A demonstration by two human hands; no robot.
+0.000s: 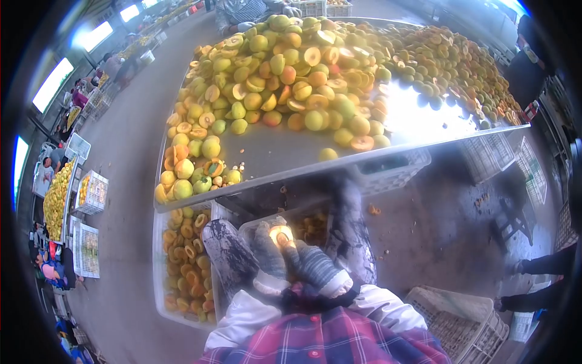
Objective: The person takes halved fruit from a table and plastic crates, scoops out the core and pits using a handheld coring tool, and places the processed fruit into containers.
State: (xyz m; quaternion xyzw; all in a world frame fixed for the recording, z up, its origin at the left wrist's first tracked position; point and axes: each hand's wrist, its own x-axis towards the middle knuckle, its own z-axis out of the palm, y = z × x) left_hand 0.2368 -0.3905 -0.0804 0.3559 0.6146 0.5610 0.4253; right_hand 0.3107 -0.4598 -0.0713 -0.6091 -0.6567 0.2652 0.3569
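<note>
Grey floor (130, 182) runs wide on your left, up to a far row of crates and fruit, giving you the most room on that side. Ahead of you stands the metal counter (276, 145), its raised near edge slanting across above your knees. The heap of fruit (303, 67), whole and halved, covers most of it; bare metal shows between the heap and that edge, with strong glare to the right.

Close against your left leg, a fruit-filled crate (159, 267) limits sideways movement. Behind you to the right, a pale crate (454, 303) stands on the floor, and farther right a stool (512, 224) and a person's dark legs (539, 282) take up space. Another crate (394, 173) sits partly under the counter.

Your gloved hands meet between your knees, over a container of fruit. Your left hand (270, 252) grasps a lit orange fruit (280, 233); your right hand (314, 265) comes up against it, though you cannot tell whether its fingers grip anything. Smallest, pale bits (241, 167) lie near the counter's left corner.
</note>
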